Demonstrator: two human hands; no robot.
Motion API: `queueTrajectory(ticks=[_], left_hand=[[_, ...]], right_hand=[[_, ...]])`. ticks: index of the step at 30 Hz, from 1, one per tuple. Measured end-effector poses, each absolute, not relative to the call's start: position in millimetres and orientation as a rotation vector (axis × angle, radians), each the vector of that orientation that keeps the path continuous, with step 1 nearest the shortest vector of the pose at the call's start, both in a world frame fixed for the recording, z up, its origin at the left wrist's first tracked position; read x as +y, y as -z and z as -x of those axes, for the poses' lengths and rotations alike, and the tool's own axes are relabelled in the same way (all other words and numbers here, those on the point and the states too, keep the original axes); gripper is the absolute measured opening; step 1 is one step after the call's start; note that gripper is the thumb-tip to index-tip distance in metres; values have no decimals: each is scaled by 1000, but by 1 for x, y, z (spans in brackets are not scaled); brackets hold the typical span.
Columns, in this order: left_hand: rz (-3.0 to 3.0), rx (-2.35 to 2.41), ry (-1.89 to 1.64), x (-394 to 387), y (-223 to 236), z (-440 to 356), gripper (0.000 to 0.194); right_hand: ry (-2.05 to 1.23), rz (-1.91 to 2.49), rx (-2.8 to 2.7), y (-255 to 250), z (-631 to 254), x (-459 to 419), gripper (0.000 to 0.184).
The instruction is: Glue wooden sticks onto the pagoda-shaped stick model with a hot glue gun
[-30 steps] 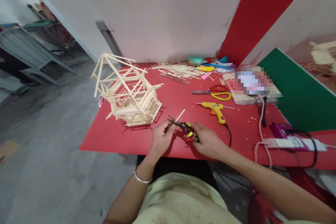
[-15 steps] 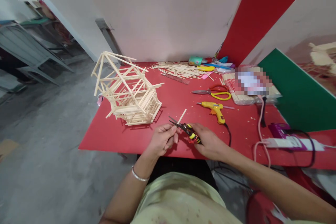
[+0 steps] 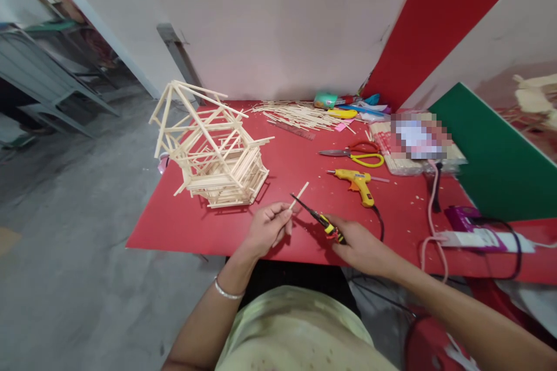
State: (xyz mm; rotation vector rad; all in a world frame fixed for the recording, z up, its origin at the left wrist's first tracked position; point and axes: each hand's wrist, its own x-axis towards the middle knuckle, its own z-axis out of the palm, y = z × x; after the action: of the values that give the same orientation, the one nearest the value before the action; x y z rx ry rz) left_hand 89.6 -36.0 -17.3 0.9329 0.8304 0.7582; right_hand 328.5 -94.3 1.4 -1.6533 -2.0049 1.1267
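left hand [image 3: 267, 226] pinches thin wooden stick [image 3: 299, 195] | right hand [image 3: 357, 243] closed on yellow-handled cutters [image 3: 317, 218], blades at stick | risk: stick splintering, blades nipping fingertips

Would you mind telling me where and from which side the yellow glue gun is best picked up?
Probably by the handle of the yellow glue gun, coming from the near side: the handle angles back toward the person, with the nozzle pointing left and the cord trailing from the handle's end. The right hand is nearest.
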Motion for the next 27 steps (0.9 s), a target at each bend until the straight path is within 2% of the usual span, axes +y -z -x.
queueTrajectory(ticks=[5,11,17,23,27], left_hand=[[-982,791,-812,-37,31,-88,46],[-990,763,-859,-36,42,-87,45],[-1176,917,-955,-36,37,-88,36],[-1365,1003,-951,-34,24,-87,33],[-1387,1034,-956,-36,26,-87,30]], right_hand=[[-1411,1503,-1920,-5,-324,-96,30],[-1524,1495,-1863,-4,-323,-94,34],[-1200,1606,-1957,3,-320,-98,72],[-1027,1719,-2064,7,-311,-101,67],[-778,1784,-2129,11,-304,-99,67]])
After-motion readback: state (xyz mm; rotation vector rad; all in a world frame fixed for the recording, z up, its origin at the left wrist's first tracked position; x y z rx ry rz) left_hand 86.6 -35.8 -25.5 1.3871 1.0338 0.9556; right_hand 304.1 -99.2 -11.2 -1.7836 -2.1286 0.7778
